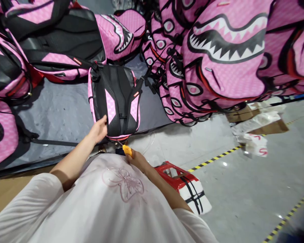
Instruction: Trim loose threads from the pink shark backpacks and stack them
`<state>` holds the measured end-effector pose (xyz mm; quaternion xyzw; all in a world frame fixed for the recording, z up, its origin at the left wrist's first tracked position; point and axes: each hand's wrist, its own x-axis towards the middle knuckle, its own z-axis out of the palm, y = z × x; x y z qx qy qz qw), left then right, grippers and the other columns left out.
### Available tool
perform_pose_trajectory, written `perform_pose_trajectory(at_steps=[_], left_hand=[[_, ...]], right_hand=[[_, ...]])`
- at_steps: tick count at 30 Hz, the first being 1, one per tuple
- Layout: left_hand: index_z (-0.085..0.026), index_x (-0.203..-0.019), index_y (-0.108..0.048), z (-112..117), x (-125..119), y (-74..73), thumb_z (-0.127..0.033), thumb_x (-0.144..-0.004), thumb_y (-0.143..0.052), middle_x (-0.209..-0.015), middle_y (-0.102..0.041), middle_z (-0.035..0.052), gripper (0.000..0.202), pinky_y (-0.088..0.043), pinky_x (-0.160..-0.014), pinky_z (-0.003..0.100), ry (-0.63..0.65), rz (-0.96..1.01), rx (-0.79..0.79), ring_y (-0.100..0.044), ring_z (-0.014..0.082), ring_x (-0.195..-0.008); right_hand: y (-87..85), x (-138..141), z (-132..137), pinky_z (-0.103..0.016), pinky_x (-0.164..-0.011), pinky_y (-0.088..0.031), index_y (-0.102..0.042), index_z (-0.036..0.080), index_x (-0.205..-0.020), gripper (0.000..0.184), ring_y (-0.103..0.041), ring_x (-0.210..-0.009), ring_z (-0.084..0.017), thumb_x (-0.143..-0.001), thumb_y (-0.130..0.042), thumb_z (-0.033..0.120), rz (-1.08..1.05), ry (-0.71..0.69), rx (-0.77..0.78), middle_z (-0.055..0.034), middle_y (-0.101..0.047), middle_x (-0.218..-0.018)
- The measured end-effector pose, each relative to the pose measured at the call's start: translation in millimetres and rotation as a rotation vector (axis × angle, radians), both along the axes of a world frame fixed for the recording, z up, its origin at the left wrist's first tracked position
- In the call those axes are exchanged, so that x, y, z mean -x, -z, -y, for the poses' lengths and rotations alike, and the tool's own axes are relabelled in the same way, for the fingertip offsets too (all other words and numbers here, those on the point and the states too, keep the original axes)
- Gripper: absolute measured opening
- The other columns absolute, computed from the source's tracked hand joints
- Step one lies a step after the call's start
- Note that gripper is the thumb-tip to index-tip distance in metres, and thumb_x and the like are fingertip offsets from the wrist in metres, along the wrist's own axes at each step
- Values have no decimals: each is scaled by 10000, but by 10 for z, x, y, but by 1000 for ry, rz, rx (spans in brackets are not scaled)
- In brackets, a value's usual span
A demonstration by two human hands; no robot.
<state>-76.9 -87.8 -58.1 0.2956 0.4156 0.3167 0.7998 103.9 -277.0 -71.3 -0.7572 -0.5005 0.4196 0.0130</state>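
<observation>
Grey-sheeted table [58, 111] ahead; beyond its edge, pale glossy floor [230, 189] with yellow-and-black striped tape [215, 158]. Pink shark-mouthed backpacks [228, 77] crowded left, behind and right; red-and-white object [164, 167] on the floor. Rests left hand [99, 130], fingers loose and unclenched, against small black-and-pink backpack [120, 91] at the table's near edge; clasps yellow-handled tool [127, 150] in curled right hand [135, 158].

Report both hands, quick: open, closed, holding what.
Left hand: open, against the side of a black-and-pink backpack.
Right hand: closed, holding an orange-handled tool.
</observation>
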Motion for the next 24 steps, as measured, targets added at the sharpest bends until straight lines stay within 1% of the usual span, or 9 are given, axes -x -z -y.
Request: perform_pose_trajectory(at_steps=[2, 4, 6, 8, 10, 13, 18, 21, 24], left_hand=[[-129, -1350, -545, 131, 10, -20, -479, -801, -681, -1369, -597, 205, 664, -403, -1101, 582, -14, -413, -339, -517, 380, -1327], [-172, -1470, -447, 268, -18, 9, -374, -797, -700, -1561, -401, 187, 747, -298, -1174, 578, 60, -766, -826, -338, 370, -1461], [-193, -1531, -374, 357, -109, 89, -262, -776, -713, -1645, -212, 183, 831, -175, -1210, 600, 293, -996, -1246, -171, 374, -1523], [-175, -1540, -367, 376, -252, 196, -205, -733, -740, -1648, -154, 218, 890, -85, -1199, 655, 543, -1166, -1445, -105, 413, -1526], [-155, -1542, -363, 347, -407, 304, -218, -715, -760, -1637, -149, 251, 920, -35, -1166, 713, 665, -1309, -1492, -85, 453, -1517], [-100, -1541, -352, 283, -579, 440, -219, -802, -674, -1618, -182, 281, 815, -44, -1166, 709, 732, -1414, -1553, -117, 445, -1514], [-38, -1471, -452, 132, -761, 513, -128, -853, -514, -1472, -480, 274, 628, -299, -1143, 619, 793, -1338, -1567, -403, 387, -1419], [-89, -1391, -569, -6, -956, 279, -114, -816, -538, -1311, -647, 206, 576, -451, -1069, 513, 663, -1133, -1437, -558, 332, -1291], [-155, -1309, -652, -111, -1175, -202, -150, -833, -547, -1244, -694, 164, 488, -499, -1014, 463, 306, -894, -1287, -631, 309, -1193]], right_hand=[[-46, 15, -24, -269, -714, -409, -618, 173, -1144, 301, -679, -906, -235, -969, -470, 367, 67, 23, 30, -109, -737, -1025], [-84, 4, -37, -269, -710, -410, -622, 175, -1145, 301, -681, -905, -236, -968, -461, 358, 56, 49, 42, -109, -736, -1021], [-93, -22, -41, -263, -704, -411, -627, 184, -1146, 298, -678, -915, -232, -955, -480, 359, 9, 62, 29, -100, -733, -1027], [-63, -50, -35, -262, -704, -415, -636, 185, -1132, 295, -675, -913, -228, -947, -487, 360, -2, 95, 11, -97, -731, -1018], [2, -70, -18, -265, -711, -421, -643, 181, -1109, 288, -672, -891, -223, -945, -477, 350, -11, 134, -4, -92, -733, -989], [130, -78, 32, -274, -736, -440, -647, 165, -1086, 286, -668, -876, -218, -932, -480, 338, -83, 149, -39, -90, -735, -967], [223, -107, 144, -285, -786, -475, -649, 146, -1058, 301, -682, -920, -223, -921, -455, 329, -130, 244, -172, -99, -739, -979], [65, -154, 182, -287, -742, -483, -628, 162, -1116, 332, -704, -898, -235, -929, -424, 345, -70, 292, -247, -95, -743, -951], [-234, -212, 176, -305, -656, -465, -578, 176, -1243, 425, -712, -780, -264, -963, -350, 399, 106, 241, -308, -91, -735, -839]])
